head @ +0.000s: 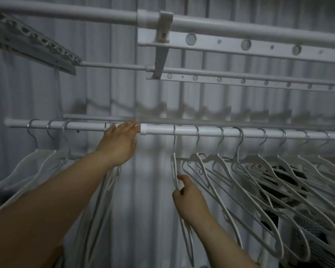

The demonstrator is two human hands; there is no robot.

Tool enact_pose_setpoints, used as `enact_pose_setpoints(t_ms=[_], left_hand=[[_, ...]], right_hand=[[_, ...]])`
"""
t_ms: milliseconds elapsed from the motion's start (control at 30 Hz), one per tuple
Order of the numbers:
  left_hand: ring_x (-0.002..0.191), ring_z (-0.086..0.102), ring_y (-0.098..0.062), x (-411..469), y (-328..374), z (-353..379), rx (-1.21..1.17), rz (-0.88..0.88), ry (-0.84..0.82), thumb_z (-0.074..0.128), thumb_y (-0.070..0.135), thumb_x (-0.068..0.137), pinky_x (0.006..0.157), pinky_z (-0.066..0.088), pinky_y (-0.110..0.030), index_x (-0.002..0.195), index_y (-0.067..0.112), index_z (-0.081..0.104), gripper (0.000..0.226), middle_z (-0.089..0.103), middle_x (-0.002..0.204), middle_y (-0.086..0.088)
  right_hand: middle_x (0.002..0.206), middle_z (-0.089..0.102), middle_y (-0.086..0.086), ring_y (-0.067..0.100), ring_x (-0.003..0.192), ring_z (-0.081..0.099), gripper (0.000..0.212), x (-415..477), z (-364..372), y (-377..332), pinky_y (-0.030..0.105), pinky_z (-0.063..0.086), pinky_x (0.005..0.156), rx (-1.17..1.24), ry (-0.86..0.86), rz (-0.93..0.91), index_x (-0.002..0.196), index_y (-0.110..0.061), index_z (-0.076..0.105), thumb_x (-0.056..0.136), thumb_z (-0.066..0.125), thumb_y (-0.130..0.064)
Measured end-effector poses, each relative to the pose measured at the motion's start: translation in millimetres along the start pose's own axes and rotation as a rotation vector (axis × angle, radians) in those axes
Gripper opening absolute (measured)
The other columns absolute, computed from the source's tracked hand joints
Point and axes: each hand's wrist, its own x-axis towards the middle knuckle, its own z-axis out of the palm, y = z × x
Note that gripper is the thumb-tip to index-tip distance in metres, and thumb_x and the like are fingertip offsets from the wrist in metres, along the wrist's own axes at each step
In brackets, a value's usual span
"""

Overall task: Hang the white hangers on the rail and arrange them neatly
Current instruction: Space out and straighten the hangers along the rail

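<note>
Learner: Placement first. Where are the white hangers?

Tutor: Head view. The right-hand hangers (259, 171) hook over the rail (201, 130) at fairly even spacing. The left-hand hangers (37, 157) sit closer together. A gap lies between the groups, at the rail's joint.

Learner: And the hands?

Tutor: The left hand (120, 144) lies on the rail with its fingers nearly straight, and no grip is visible. It is probably steadying the rail or placed to slide the hooks beside it. The right hand (190, 198) pinches one edge-on hanger (174, 167) between thumb and fingers, likely to turn it parallel with its neighbours.
</note>
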Motion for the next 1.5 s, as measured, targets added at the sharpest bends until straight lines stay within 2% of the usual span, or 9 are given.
enact_pose_setpoints(t_ms=[133, 233, 300, 533, 700, 933, 1100, 1267, 1500], left_hand=[[0.128, 0.044, -0.03, -8.6, -6.9, 0.7, -0.079, 0.022, 0.142, 0.029, 0.031, 0.084, 0.109, 0.025, -0.042, 0.13, 0.004, 0.047, 0.056, 0.046, 0.139, -0.015], [0.101, 0.062, -0.044, -13.0, -24.6, -1.0, -0.061, 0.054, 0.2, 0.033, 0.024, 0.076, 0.095, 0.036, -0.038, 0.107, -0.004, 0.064, 0.052, 0.065, 0.111, -0.025], [0.108, 0.058, -0.045, -16.6, -36.4, -4.9, -0.064, 0.038, 0.189, 0.028, 0.027, 0.076, 0.098, 0.035, -0.043, 0.11, -0.004, 0.062, 0.058, 0.062, 0.116, -0.025], [0.13, 0.04, -0.036, -22.2, -68.0, -11.1, -0.073, -0.064, 0.202, 0.022, 0.04, 0.076, 0.108, 0.024, -0.046, 0.129, 0.001, 0.048, 0.071, 0.045, 0.139, -0.02], [0.133, 0.037, -0.029, -13.4, -90.3, -11.2, -0.113, -0.017, 0.153, 0.027, 0.033, 0.078, 0.112, 0.015, -0.039, 0.136, 0.008, 0.041, 0.065, 0.041, 0.143, -0.013], [0.13, 0.039, -0.023, -9.2, -115.9, -4.1, -0.135, 0.137, 0.105, 0.036, 0.033, 0.093, 0.106, 0.018, -0.03, 0.136, 0.016, 0.041, 0.046, 0.044, 0.142, -0.005], [0.133, 0.035, -0.021, -7.2, -119.8, -3.3, -0.114, 0.201, 0.091, 0.041, 0.026, 0.094, 0.108, 0.017, -0.031, 0.139, 0.02, 0.034, 0.046, 0.039, 0.145, -0.001], [0.133, 0.033, -0.021, -10.3, -124.4, -2.8, -0.074, 0.229, 0.084, 0.038, 0.031, 0.095, 0.109, 0.018, -0.033, 0.144, 0.027, 0.021, 0.052, 0.037, 0.145, -0.001], [0.133, 0.03, -0.02, -13.0, -121.9, -6.4, -0.079, 0.185, 0.042, 0.038, 0.034, 0.095, 0.11, 0.015, -0.032, 0.143, 0.03, 0.023, 0.05, 0.036, 0.145, 0.002]], right_hand=[[0.068, 0.042, -0.01, 0.016, 0.078, 0.05, 0.058, -5.7, -10.0, -2.9, 0.024, 0.038, 0.064, -0.077, -0.052, -0.018, 0.144, -0.02, 0.021, 0.092, 0.044, -0.027], [0.134, 0.045, -0.001, 0.017, 0.123, 0.046, 0.065, -17.6, -33.3, -9.2, 0.024, 0.037, 0.096, -0.184, -0.078, -0.073, 0.145, -0.026, 0.009, 0.092, 0.046, -0.036], [0.144, 0.033, -0.003, 0.015, 0.129, 0.041, 0.061, -24.8, -42.7, -13.3, 0.022, 0.036, 0.098, -0.242, 0.016, -0.122, 0.144, -0.027, 0.013, 0.093, 0.045, -0.035], [0.084, 0.067, 0.002, -0.001, 0.075, 0.056, 0.037, -37.0, 0.2, -38.3, -0.001, 0.033, 0.078, -0.089, 0.365, -0.501, 0.097, -0.011, 0.069, 0.075, 0.041, -0.024], [0.08, 0.054, -0.018, -0.018, 0.071, 0.05, 0.026, -33.0, 35.0, -63.1, 0.0, 0.038, 0.067, 0.052, 0.13, -0.419, 0.11, -0.014, 0.064, 0.088, 0.05, -0.018], [0.089, 0.055, -0.009, 0.008, 0.082, 0.054, 0.039, -26.7, 89.9, -94.7, 0.018, 0.046, 0.075, 0.435, -0.086, 0.129, 0.128, -0.016, 0.043, 0.092, 0.048, -0.031], [0.071, 0.064, -0.001, 0.011, 0.052, 0.052, 0.023, -30.8, 105.0, -106.6, 0.018, 0.04, 0.045, 0.649, -0.119, 0.266, 0.112, -0.006, 0.053, 0.093, 0.046, -0.017], [0.063, 0.06, 0.001, 0.014, 0.05, 0.046, 0.018, -32.5, 103.3, -111.2, 0.026, 0.037, 0.05, 0.498, -0.028, 0.201, 0.087, -0.02, 0.058, 0.093, 0.044, -0.011], [0.062, 0.055, -0.003, 0.002, 0.026, 0.042, 0.032, -27.6, 90.8, -98.9, 0.016, 0.036, 0.033, 0.263, 0.032, 0.155, 0.126, -0.011, 0.049, 0.096, 0.04, -0.014]])
